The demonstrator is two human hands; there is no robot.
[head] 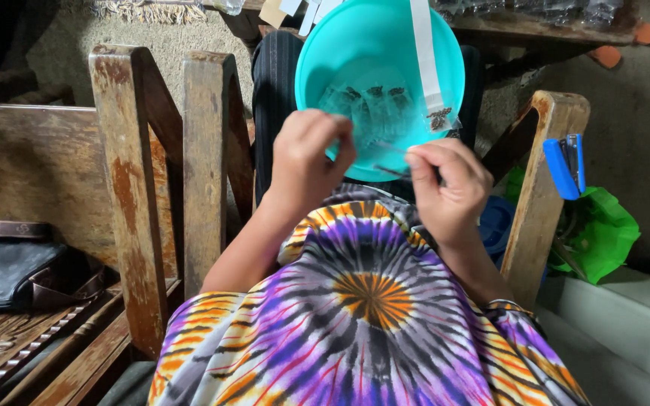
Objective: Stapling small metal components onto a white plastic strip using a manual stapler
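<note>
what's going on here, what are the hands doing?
A person seated in a wooden chair has a turquoise bowl on the lap. Both hands work over its near rim: the left hand pinches a small clear plastic packet, and the right hand pinches its other end. More clear packets with dark contents lie in the bowl. A blue stapler sits on the right armrest.

One head-worn camera looks steeply down from close above the lap, facing forward: turquoise bowl [380,75] at upper centre, wooden armrests at left [126,188] and right [539,188].
</note>
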